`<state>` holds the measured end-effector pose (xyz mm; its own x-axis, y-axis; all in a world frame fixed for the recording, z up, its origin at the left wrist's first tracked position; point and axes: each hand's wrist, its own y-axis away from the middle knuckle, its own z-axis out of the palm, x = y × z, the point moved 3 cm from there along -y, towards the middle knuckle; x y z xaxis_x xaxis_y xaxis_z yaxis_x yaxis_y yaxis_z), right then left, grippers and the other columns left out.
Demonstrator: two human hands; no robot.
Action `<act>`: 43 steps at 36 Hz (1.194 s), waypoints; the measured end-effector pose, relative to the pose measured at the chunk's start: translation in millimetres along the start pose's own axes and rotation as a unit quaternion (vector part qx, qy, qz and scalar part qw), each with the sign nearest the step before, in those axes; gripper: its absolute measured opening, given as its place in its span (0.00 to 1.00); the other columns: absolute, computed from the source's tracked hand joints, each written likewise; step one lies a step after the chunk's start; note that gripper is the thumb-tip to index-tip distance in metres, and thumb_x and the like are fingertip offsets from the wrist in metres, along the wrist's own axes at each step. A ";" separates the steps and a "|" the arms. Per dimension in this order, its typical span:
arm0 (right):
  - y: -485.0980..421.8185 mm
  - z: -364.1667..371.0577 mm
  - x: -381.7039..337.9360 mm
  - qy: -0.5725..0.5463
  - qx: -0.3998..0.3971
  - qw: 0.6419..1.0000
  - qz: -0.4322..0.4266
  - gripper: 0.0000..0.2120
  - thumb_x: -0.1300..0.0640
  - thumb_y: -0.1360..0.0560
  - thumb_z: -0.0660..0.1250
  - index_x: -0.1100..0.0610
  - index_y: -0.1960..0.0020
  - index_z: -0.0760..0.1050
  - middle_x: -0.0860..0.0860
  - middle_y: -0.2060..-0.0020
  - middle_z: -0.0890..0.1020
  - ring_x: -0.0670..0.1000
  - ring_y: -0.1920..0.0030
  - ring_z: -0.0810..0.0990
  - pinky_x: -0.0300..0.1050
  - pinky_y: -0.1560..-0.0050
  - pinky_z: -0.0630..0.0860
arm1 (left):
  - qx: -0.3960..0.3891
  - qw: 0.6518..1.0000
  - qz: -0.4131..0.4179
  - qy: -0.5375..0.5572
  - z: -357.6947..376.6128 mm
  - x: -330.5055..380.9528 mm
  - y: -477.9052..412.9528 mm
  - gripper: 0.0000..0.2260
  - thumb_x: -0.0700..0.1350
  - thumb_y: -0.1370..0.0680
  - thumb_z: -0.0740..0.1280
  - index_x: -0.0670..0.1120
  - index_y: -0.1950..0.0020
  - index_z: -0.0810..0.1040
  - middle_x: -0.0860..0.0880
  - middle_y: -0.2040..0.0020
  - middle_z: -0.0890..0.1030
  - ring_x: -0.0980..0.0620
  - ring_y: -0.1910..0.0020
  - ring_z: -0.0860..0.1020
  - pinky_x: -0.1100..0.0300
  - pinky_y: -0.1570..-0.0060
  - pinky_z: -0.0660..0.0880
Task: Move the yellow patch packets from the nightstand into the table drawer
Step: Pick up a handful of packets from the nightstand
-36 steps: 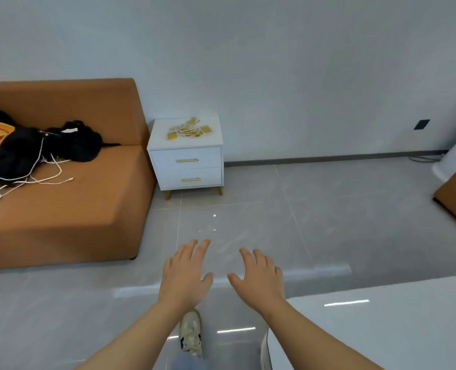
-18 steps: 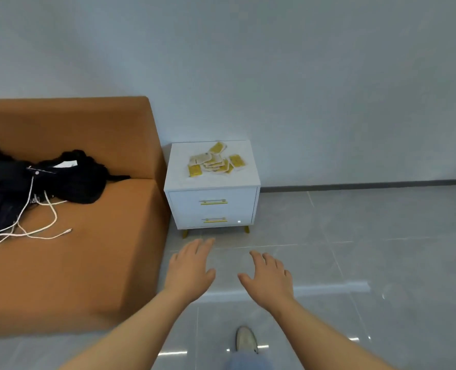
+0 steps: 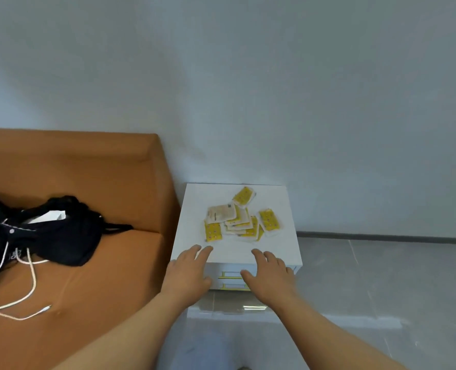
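Several yellow patch packets (image 3: 241,220) lie in a loose overlapping pile on top of the white nightstand (image 3: 285,244), some turned pale side up. My left hand (image 3: 188,273) reaches over the nightstand's front left edge, fingers straight, just short of the pile. At the front right edge is my right hand (image 3: 271,276), also with straight fingers and holding nothing. Both hands partly hide the nightstand's two closed drawers with gold handles (image 3: 231,276). The table and its drawer are out of view.
An orange sofa (image 3: 101,263) stands against the nightstand's left side, with black clothes (image 3: 53,233) and white cables (image 3: 16,300) on it. The grey wall is right behind the nightstand. Grey tiled floor (image 3: 381,289) lies open to the right.
I have walked up to the nightstand, which is much closer. Both hands moved forward from above the floor to its front edge.
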<state>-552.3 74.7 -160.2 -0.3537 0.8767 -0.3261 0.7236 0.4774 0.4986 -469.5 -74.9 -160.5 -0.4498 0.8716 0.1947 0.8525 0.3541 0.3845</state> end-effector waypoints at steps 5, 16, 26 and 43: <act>-72.8 -8.3 -12.4 -0.005 -0.015 0.999 0.029 0.28 0.43 0.22 0.54 0.49 0.24 0.51 0.52 0.25 0.56 0.56 0.27 0.58 0.51 0.30 0.57 | -0.035 0.999 0.008 -0.015 -11.8 -27.2 -76.5 0.27 0.50 0.21 0.58 0.53 0.24 0.51 0.50 0.24 0.55 0.49 0.27 0.59 0.55 0.34 0.64; -187.1 -5.1 -19.9 -0.030 -0.063 0.992 0.107 0.29 0.44 0.22 0.56 0.49 0.25 0.52 0.50 0.25 0.56 0.55 0.27 0.59 0.49 0.32 0.59 | -0.127 0.991 0.045 -0.016 -6.6 -61.3 -208.4 0.27 0.51 0.20 0.57 0.52 0.23 0.50 0.50 0.24 0.53 0.49 0.26 0.57 0.55 0.34 0.64; -295.2 -0.5 23.0 -0.040 -0.025 0.982 0.181 0.29 0.47 0.21 0.56 0.51 0.24 0.51 0.53 0.24 0.50 0.56 0.25 0.53 0.52 0.30 0.58 | -0.126 0.991 0.044 0.018 39.1 -55.0 -309.8 0.28 0.48 0.20 0.58 0.52 0.23 0.48 0.51 0.22 0.46 0.46 0.24 0.44 0.52 0.27 0.51; -357.9 28.9 94.8 -0.123 0.021 0.944 0.306 0.34 0.46 0.30 0.71 0.57 0.30 0.62 0.56 0.39 0.75 0.59 0.37 0.70 0.55 0.39 0.67 | -0.047 0.997 0.052 -0.025 80.8 -67.7 -375.9 0.22 0.36 0.22 0.58 0.50 0.29 0.65 0.51 0.31 0.71 0.48 0.31 0.68 0.46 0.29 0.54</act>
<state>-827.7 -14.8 -392.7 0.2820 0.9449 -0.1660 0.7728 -0.1212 0.6230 -738.0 -239.5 -391.2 -0.3437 0.9188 0.1942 0.8643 0.2286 0.4480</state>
